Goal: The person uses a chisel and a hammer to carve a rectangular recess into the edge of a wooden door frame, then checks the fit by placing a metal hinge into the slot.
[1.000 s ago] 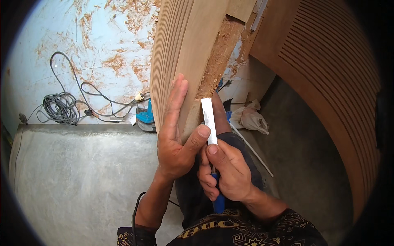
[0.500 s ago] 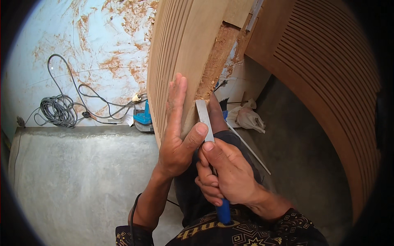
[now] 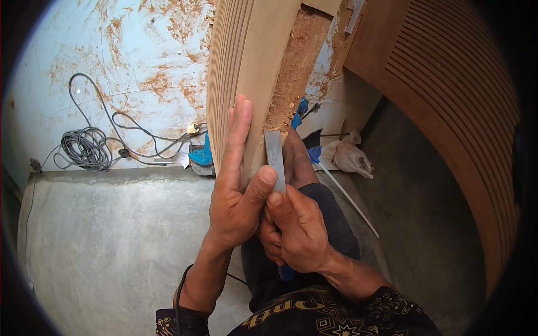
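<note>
The right hand (image 3: pixel 298 231) grips a chisel (image 3: pixel 274 150), the left hand (image 3: pixel 231 203) lies flat along the door (image 3: pixel 259 67), and the long hole (image 3: pixel 297 70) is dug but rough.

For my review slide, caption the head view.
Right hand holds chisel at recess in wooden panel; left hand lies against panel.

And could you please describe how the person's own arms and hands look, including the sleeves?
The left hand and right hand are bare, with no gloves or rings in sight. Both dark sleeves carry gold geometric patterns. A thin black cable curves beside the left forearm.
</note>
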The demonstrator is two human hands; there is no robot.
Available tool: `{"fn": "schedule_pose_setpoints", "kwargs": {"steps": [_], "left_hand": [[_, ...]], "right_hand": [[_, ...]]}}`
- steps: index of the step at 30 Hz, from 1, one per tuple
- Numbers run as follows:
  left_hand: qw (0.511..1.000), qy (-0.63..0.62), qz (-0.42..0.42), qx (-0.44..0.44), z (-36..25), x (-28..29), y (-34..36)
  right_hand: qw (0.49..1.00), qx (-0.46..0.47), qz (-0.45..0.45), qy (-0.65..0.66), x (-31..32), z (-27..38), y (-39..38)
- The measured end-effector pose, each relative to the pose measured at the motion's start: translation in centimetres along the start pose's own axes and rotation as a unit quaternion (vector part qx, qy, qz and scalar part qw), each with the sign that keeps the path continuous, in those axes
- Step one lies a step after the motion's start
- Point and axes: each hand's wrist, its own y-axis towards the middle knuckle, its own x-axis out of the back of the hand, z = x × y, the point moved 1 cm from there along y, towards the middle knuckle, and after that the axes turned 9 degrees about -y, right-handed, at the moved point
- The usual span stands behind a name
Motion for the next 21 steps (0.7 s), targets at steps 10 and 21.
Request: {"fn": "schedule_pose_setpoints", "kwargs": {"steps": [10,21], "left_hand": [[0.996,-0.054,-0.066,-0.015,0.2,-1.3,0.2],[0.997,-0.043,-0.042,-0.054,0.5,-0.7,-0.5]], "right_hand": [[0.978,0.178,-0.093,-0.053,-0.2,-1.4,2.8],[0.998,0.052,0.004,0.048,-0.5,-1.5,-0.5]]}}
